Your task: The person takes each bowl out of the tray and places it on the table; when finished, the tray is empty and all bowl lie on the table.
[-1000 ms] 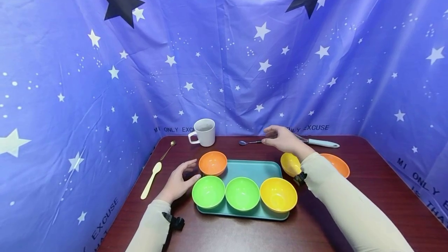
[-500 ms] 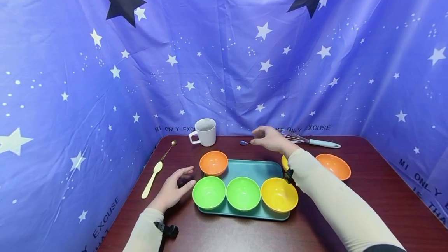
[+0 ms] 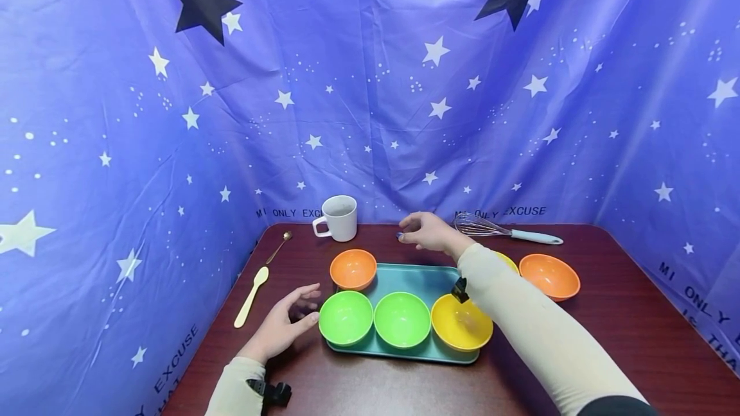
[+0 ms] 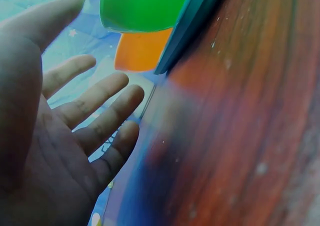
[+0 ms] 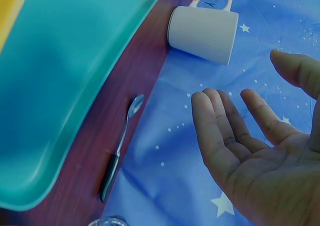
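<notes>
My left hand (image 3: 281, 327) is beside the left green bowl (image 3: 345, 318), fingers spread and holding nothing; the left wrist view shows its bare palm. Over the back of the table, my right hand (image 3: 429, 232) hovers above a small spoon with a dark handle (image 5: 114, 158). Its fingers are loosely bent around nothing in the right wrist view, apart from the spoon. A teal tray (image 3: 416, 275) bears the left green bowl, a second green bowl (image 3: 402, 320), a yellow bowl (image 3: 457, 326) and an orange bowl (image 3: 353, 269) at its back left corner.
A white mug (image 3: 340, 218) stands at the back. A whisk (image 3: 509, 232) lies back right, near another orange bowl (image 3: 550, 277). The right sleeve mostly covers another yellow bowl (image 3: 507, 261). A cream spoon (image 3: 251, 297) and small gold spoon (image 3: 279, 247) lie at left.
My right hand has moved left along the back of the table, uncovering the whisk. My left hand has drawn slightly back toward the lower left. The bowls and tray have stayed put.
</notes>
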### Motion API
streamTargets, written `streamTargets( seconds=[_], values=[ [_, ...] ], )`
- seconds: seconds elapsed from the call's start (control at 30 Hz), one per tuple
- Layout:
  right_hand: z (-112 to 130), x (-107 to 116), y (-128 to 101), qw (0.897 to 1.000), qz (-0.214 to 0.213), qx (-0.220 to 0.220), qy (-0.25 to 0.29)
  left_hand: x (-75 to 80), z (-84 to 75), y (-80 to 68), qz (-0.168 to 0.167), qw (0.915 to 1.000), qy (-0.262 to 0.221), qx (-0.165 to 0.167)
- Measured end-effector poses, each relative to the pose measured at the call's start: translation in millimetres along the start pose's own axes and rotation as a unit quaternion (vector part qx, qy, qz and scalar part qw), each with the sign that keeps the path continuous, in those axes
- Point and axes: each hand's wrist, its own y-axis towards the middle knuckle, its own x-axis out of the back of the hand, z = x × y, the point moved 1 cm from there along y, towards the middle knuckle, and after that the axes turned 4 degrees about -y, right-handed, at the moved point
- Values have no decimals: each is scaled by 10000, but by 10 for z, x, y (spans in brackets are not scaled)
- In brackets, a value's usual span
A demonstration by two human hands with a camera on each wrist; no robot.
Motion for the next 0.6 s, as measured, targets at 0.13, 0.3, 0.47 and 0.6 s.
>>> streamTargets(
  seconds=[0.13,0.3,0.47,0.6],
  values=[
    [13,-76,39,9999,69,-3,100,-3,-35,-13,154,9998,-67,-61],
    [41,-170,76,9999,53,25,136,-4,-36,-25,327,9991,-227,-154],
    [61,-249,125,9997,113,-61,202,-19,-8,-19,566,9976,-302,-250],
    [71,-314,171,9994,165,-141,263,-34,7,-14,675,9969,-299,-282]
  ],
)
